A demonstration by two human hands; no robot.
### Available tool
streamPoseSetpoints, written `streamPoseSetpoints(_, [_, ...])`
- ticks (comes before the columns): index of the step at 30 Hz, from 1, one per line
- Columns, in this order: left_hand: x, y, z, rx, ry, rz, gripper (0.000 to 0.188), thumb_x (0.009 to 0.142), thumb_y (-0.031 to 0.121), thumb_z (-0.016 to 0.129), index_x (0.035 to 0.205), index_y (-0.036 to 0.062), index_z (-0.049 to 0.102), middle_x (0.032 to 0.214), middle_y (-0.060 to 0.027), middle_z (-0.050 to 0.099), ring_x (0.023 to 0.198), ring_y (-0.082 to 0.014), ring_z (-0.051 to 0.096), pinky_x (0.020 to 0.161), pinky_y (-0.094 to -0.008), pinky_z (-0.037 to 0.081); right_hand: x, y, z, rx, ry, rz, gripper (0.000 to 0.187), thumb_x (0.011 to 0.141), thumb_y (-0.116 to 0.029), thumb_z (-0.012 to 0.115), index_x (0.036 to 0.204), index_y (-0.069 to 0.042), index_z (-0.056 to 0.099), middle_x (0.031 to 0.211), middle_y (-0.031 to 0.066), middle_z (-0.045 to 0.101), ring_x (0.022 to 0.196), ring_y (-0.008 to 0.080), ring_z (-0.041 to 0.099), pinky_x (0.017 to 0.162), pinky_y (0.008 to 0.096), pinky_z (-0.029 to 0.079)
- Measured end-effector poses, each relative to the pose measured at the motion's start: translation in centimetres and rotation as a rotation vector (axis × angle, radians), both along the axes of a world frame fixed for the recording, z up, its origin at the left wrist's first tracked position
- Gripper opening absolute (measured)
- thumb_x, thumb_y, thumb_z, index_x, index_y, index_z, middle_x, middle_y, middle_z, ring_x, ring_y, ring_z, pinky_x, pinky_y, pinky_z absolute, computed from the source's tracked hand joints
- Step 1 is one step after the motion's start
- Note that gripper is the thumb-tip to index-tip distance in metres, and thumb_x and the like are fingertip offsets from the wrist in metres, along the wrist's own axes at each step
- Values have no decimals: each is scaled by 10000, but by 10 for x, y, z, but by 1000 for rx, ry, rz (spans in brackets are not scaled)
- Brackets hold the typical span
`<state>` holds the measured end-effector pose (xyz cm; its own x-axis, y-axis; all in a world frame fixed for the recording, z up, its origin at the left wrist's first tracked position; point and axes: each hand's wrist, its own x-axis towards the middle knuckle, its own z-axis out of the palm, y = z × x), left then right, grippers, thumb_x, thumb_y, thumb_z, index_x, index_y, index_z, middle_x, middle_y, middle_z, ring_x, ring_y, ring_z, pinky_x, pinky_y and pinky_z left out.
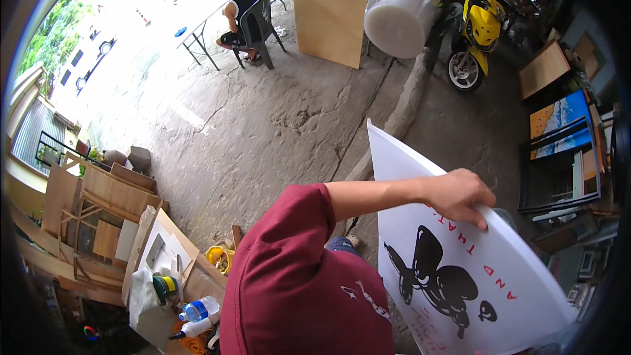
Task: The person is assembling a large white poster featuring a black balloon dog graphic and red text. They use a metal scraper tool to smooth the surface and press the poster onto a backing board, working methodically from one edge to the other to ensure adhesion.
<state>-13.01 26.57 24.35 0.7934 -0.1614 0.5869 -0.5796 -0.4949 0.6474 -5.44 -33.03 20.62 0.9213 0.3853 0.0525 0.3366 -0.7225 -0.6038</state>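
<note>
My left arm, in a maroon sleeve, reaches across to the right. My left hand [460,196] is closed over the upper edge of a white canvas [401,223], fingers curled over its rim. The canvas stands tilted at my right side. It bears a black balloon-animal picture and red lettering, and its lower part runs toward the frame's bottom edge. My right hand is not in view.
At left, a cluttered work surface holds a water bottle [199,309] and a white squeeze bottle [195,327]. Wooden panels [108,194] lean behind it. Ahead are a seated person [238,13], a plywood sheet [330,16], a plastic wrap roll [401,16] and a yellow scooter [482,23]. Frames [559,171] stand right.
</note>
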Motion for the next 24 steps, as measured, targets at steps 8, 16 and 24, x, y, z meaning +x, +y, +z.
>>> streamPoseSetpoints(8, [16, -155, -28, 182, -155, -108, 307, 778, 311, 701, 743, 43, 556, 782, -94, 597, 763, -328, 615, 654, -415, 482, -65, -68, -159, 92, 200, -220, 308, 852, -99, 668, 1057, 125, 619, 1052, 209, 676, 911, 326, 641, 870, 393, 493])
streamPoseSetpoints(16, [33, -228, -91, 358, -96, -136, 305, 782, 332, 697, 769, 61, 557, 776, -79, 596, 758, -309, 617, 681, -415, 470, -114, -113, -261, 87, 239, -393, 317, 889, -168, 612, 1071, 91, 623, 1042, 202, 667, 915, 321, 636, 864, 406, 497])
streamPoseSetpoints(24, [34, -230, -154, 425, 6, -205, 252, 796, 282, 687, 802, 62, 564, 808, -84, 601, 798, -296, 621, 703, -415, 476, -212, -187, -307, -127, 114, -718, 342, 927, -238, 557, 1084, 57, 627, 1032, 195, 659, 919, 316, 630, 857, 419, 501])
